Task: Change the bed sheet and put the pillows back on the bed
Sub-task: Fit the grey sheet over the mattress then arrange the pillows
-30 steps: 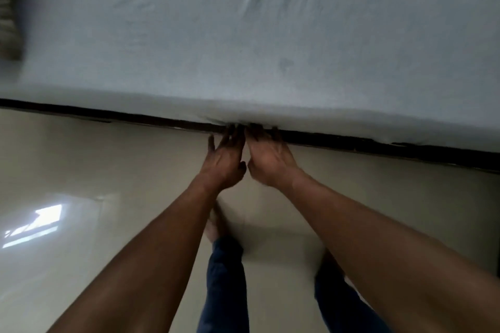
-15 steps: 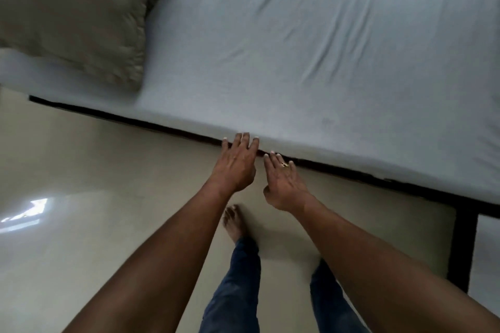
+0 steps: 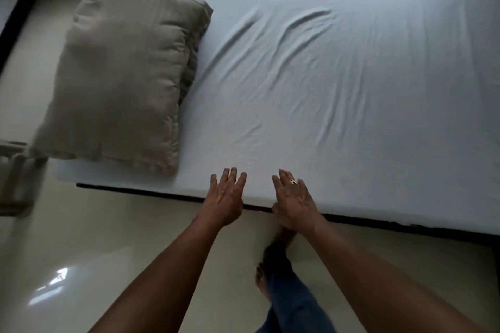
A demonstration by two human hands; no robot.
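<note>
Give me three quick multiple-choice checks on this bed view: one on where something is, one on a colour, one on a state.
1. Where does the pillow lie? A on the floor; B on the sheet, at its left end; C under both hands.
2. What colour is the pillow? A red; B black; C beige.
3. How are the hands? A both open, fingers spread; B both gripping the pillow; C both clenched.
Answers: 1 B, it rests at the sheet's left end. 2 C, its cover is beige. 3 A, the left hand and right hand show straight fingers holding nothing.
</note>
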